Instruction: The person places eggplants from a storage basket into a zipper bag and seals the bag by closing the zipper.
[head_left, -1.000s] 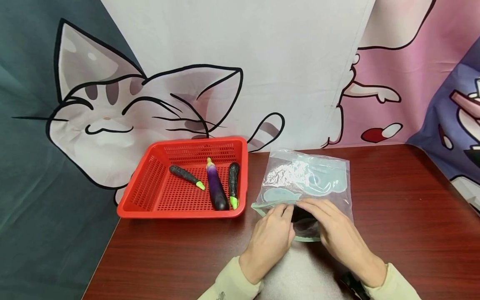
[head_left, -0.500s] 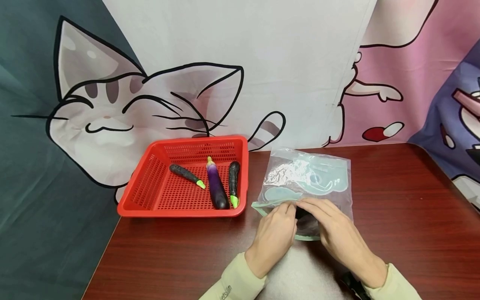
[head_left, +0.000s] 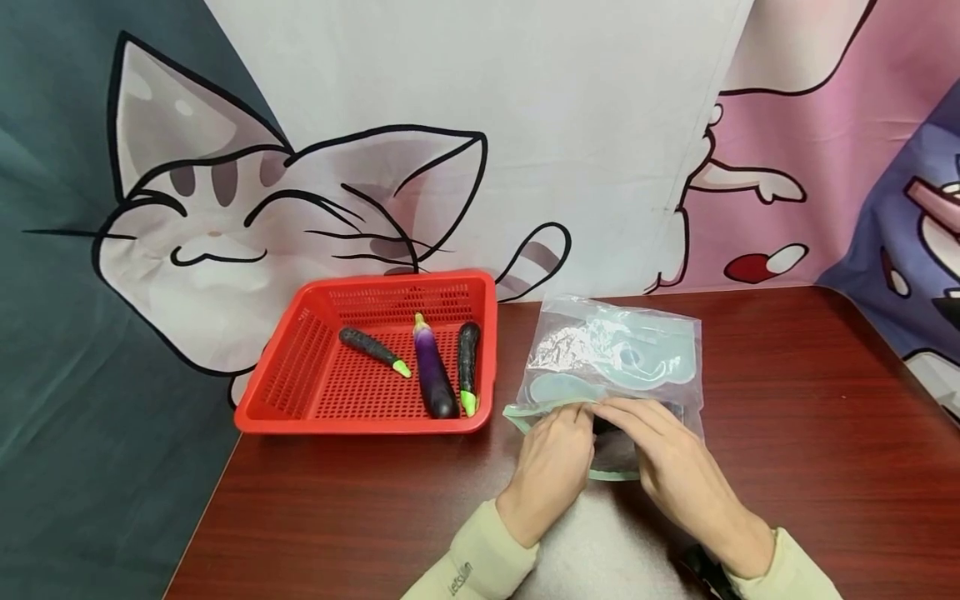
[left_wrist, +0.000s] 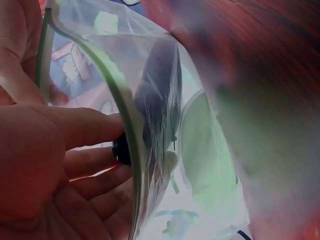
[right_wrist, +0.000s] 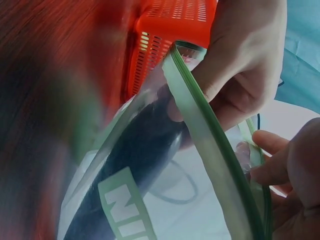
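A clear zip bag [head_left: 645,350] with green edging lies on the table, its mouth facing me. Inside it, seen through the plastic in the right wrist view, is a long, smooth, dark eggplant [right_wrist: 145,135]. My left hand [head_left: 551,467] reaches into the mouth, thumb and fingers gripping the eggplant's near end. My right hand [head_left: 678,467] pinches the bag's upper edge and holds the mouth apart. In the head view the hands hide most of the opening.
Left of the bag stands a red perforated basket [head_left: 360,427]. It holds a purple eggplant [head_left: 433,371], a short dark vegetable with a green tip [head_left: 371,350] and a longer dark one [head_left: 467,362]. A printed cloth [head_left: 600,150] hangs behind the table.
My left hand has shifted slightly right and a little deeper into the bag's mouth. The right hand and the basket stay nearly where they were.
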